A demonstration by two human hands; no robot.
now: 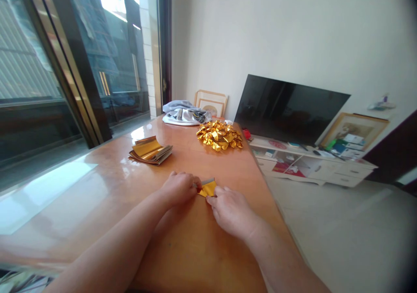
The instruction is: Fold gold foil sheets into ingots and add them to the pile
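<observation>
Left hand (pixel 182 189), right hand (pixel 232 208): hold gold-foil sheet's (pixel 209 188) opposite ends, likely steadying it
Gold-foil heap (pixel 219 136): near brown table's (pixel 195 245) right edge

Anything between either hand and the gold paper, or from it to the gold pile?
Nothing visible: left hand and right hand both touch the gold paper; only tabletop shows between it and the gold pile.

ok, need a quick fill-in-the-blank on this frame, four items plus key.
1. The left hand and right hand hold one small sheet, mostly ____ in colour.
2. The stack of sheets lies nearer the ____ hand.
3. In the picture, the pile of shiny pieces sits to the ____ of that stack.
4. The low cabinet by the television is coloured ____.

Missing words: gold; left; right; white.
</observation>
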